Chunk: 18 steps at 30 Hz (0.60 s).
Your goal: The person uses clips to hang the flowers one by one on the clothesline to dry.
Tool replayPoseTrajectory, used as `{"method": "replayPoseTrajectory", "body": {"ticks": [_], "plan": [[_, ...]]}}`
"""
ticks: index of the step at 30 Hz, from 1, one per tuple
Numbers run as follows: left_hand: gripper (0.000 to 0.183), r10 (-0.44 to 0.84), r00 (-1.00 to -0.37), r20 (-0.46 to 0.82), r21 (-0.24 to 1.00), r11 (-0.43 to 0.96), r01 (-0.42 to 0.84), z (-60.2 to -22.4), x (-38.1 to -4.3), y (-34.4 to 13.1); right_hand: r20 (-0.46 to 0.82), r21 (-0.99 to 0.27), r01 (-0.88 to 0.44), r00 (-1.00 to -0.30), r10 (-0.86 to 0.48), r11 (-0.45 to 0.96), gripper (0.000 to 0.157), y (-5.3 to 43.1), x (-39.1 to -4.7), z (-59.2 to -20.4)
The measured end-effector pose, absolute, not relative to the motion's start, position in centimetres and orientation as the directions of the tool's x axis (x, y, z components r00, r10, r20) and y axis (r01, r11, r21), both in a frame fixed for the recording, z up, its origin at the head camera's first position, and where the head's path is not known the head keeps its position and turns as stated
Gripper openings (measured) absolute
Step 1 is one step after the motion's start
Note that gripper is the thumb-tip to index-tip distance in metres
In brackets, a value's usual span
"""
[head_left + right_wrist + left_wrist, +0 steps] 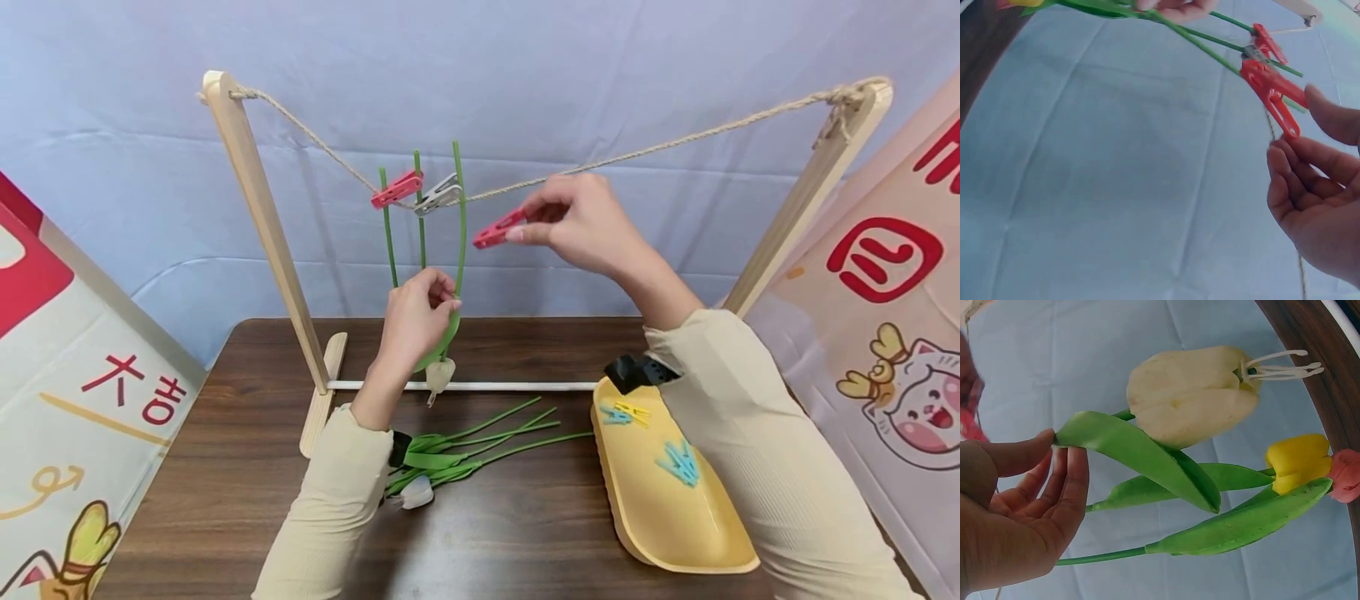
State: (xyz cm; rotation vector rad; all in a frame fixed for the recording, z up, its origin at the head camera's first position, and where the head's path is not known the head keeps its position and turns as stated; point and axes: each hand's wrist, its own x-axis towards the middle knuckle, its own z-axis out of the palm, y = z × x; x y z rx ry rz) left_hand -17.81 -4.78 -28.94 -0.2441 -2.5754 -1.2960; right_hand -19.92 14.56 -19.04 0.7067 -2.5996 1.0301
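In the head view my left hand [418,318] pinches a white artificial tulip [441,373] near its leaf. The flower hangs head down, and its green stem [461,225] rises past the rope [652,150]. My right hand [588,221] pinches a red clothespin [498,230] just right of that stem. Two pegs sit on the rope to the left: another red clothespin [397,190] and a grey clothespin [438,197], with tulip stems beside them. Seen from the left wrist, a yellow tulip [1297,462] and a pinkish-red tulip [1346,478] hang behind the white one.
Wooden posts [258,208] hold the rope at both ends, joined low down by a white rod [525,386]. More tulips [450,454] lie on the brown table [525,533]. A yellow tray [667,533] at right contains blue clothespins [681,463] and yellow ones [633,413].
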Motion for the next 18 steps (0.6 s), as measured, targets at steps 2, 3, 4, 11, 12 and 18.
{"method": "replayPoseTrajectory", "body": {"ticks": [2,3,4,11,12,18], "plan": [[0.007,0.042,-0.955,0.295,0.765,0.589,0.262,-29.0,-17.8,-4.8,0.425,-0.550,-0.528,-0.844,-0.327,0.647,0.018,14.0,-20.2,-18.3],[0.007,0.044,-0.955,0.295,0.765,0.588,0.263,-29.0,-17.8,-4.8,0.439,-0.539,-0.531,-0.840,-0.320,0.654,0.018,13.7,-20.4,-18.0],[0.007,0.043,-0.955,0.292,0.767,0.587,0.261,-29.0,-17.8,-4.8,0.452,-0.530,-0.531,-0.836,-0.310,0.661,0.018,13.5,-20.5,-17.7],[0.007,0.036,-0.961,0.273,0.778,0.580,0.243,-29.0,-17.8,-4.9,0.527,-0.489,-0.519,-0.816,-0.236,0.702,0.016,12.1,-20.6,-16.4],[0.007,0.036,-0.961,0.274,0.778,0.579,0.243,-29.0,-17.9,-5.0,0.535,-0.483,-0.515,-0.814,-0.227,0.709,0.016,11.9,-20.7,-16.3],[0.007,0.030,-0.959,0.283,0.776,0.581,0.247,-29.0,-17.9,-5.1,0.571,-0.410,-0.507,-0.791,-0.221,0.758,0.015,11.0,-21.1,-16.1]]}}
